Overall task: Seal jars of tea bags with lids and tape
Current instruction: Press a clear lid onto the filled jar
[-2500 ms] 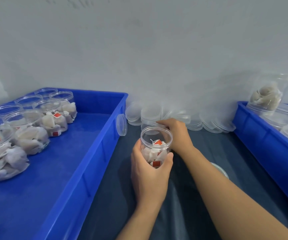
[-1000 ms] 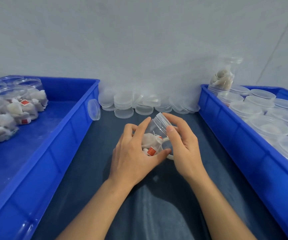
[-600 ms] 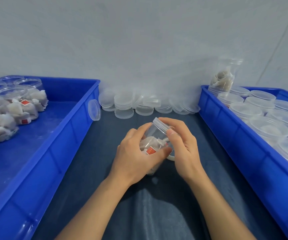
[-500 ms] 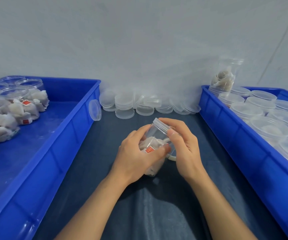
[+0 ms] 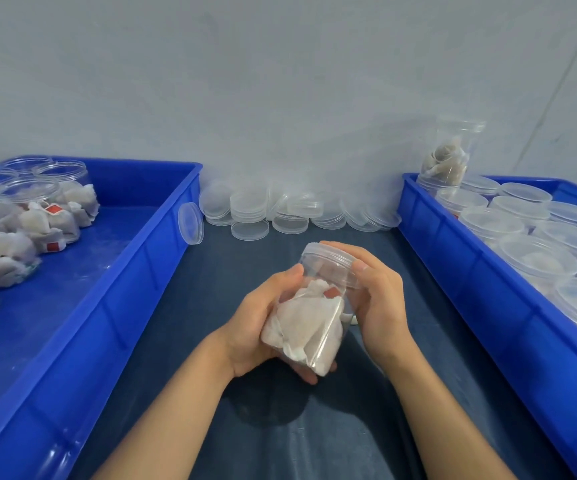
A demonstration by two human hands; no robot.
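Note:
A clear plastic jar (image 5: pixel 309 318) of white tea bags is held tilted above the dark cloth, its top pointing away from me. My left hand (image 5: pixel 257 327) cups the jar's body from the left and underneath. A clear lid (image 5: pixel 328 259) sits on the jar's mouth, and my right hand (image 5: pixel 378 299) grips that lid with thumb and fingers curled round its rim. A pale ring-shaped thing, possibly tape, shows just behind the jar by my right palm.
The left blue bin (image 5: pixel 113 306) holds several open jars of tea bags (image 5: pixel 48 216). The right blue bin (image 5: pixel 508 317) holds several lidded jars (image 5: pixel 536 261). Loose clear lids (image 5: pixel 249 216) are piled along the wall; one lid (image 5: pixel 190 223) leans on the left bin.
The jar was lifted from the cloth and tilted, the lid went onto its mouth, and it has turned in my hands so the plain tea bags face me.

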